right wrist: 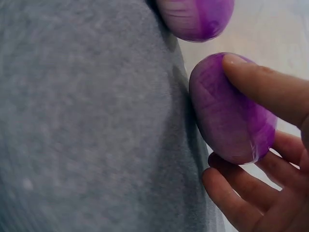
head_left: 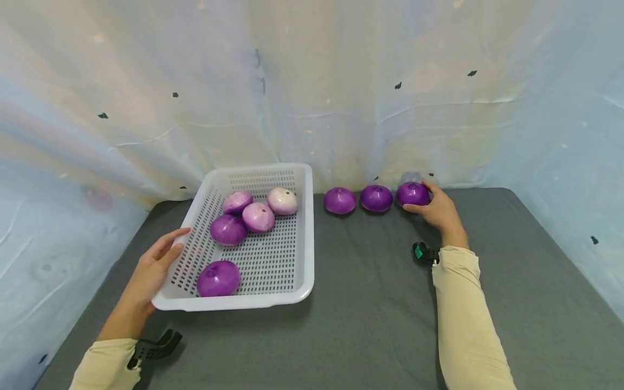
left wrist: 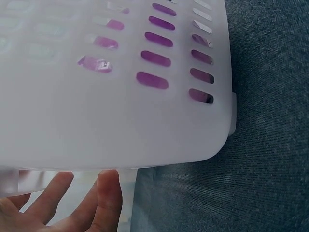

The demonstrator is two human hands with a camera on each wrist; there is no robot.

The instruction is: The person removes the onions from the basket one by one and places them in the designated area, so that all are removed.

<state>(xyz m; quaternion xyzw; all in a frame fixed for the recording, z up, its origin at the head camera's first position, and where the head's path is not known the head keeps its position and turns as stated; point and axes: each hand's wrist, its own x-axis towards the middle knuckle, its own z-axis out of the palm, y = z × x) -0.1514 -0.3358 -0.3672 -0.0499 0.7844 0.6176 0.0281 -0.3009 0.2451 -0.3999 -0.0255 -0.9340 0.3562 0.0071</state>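
Note:
At the left edge of a white plastic basket (head_left: 307, 238), my left hand (head_left: 153, 271) holds the rim, its fingertips (left wrist: 109, 191) right at the edge in the left wrist view. Several onions lie inside: a deep purple onion (head_left: 219, 278) near the front, and a cluster with a pale onion (head_left: 282, 201) farther back. My right hand (head_left: 441, 211) grips a purple onion (right wrist: 227, 106) at the table's back edge, thumb on one side and fingers around the other. This onion is the rightmost of three in a row, beside the middle onion (head_left: 376, 198) and the left onion (head_left: 339, 200).
A dark grey cloth (head_left: 361, 325) covers the table. Behind it hangs a pale patterned curtain (head_left: 341, 81), close to the back edge and the row of onions. The basket stands on the left half of the table.

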